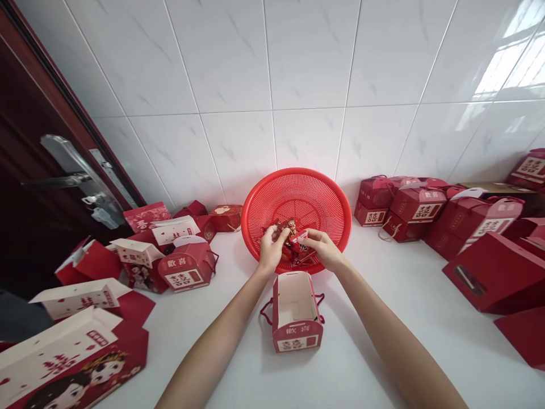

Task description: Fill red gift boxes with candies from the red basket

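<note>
Over the front part of a red plastic mesh basket [297,176], both my hands are at work among red-wrapped candies [301,258] heaped at its bottom. My left hand [271,247] is closed in a pinch on a dark red and gold wrapped candy [290,224]. Between the thumb and fingers of my right hand [324,249] is a small red and white candy packet [299,237]. Just in front of the basket, between my forearms, stands a red gift box [298,329] with its top open and cord handles at its sides. Its pale inside shows no candy.
Several red gift boxes [187,267] crowd the left of the white table [238,363], some with open flaps. More red boxes [417,207] stand along the right. A tiled wall [306,136] rises behind the basket, and a dark door with a metal handle [80,170] is at far left.
</note>
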Motion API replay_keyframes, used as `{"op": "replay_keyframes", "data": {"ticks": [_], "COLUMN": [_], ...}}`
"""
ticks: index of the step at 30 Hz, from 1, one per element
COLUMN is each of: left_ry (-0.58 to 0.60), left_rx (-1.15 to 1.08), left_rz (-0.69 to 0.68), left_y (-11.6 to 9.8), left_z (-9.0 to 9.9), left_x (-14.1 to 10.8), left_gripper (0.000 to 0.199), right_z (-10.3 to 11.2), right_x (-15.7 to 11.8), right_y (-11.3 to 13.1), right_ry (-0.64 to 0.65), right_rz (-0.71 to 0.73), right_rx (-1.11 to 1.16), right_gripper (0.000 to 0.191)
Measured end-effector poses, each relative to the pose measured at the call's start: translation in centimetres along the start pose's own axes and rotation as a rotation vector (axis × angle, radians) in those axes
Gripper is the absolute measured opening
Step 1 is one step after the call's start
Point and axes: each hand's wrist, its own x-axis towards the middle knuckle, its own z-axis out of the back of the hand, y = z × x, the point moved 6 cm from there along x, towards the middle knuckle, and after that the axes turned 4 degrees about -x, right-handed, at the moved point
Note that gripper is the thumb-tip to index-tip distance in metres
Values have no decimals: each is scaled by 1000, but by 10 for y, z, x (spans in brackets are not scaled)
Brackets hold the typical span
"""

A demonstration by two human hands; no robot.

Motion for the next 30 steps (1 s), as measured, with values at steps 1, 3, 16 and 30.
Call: {"op": "replay_keyframes", "data": {"ticks": [1, 3, 16, 30], "left_ry": [-9, -10, 38, 64], "left_rx": [-9, -24, -39, -60], "left_rz": [10, 33, 80, 115], "left_y": [-1, -3, 3, 2], "left_z": [1, 1, -1, -8], "left_x": [0, -1, -1, -4], "left_gripper": [36, 31, 46, 57], "right_z": [-1, 0, 0, 5], "right_x": [0, 0, 0, 4], "right_y": [0, 2, 8, -5], "right_ry": [-1, -34, 6, -108], "right_rz": [16, 52, 197, 57], "right_rx": [-24, -57, -218, 25], "right_gripper": [26, 29, 25, 31]}}
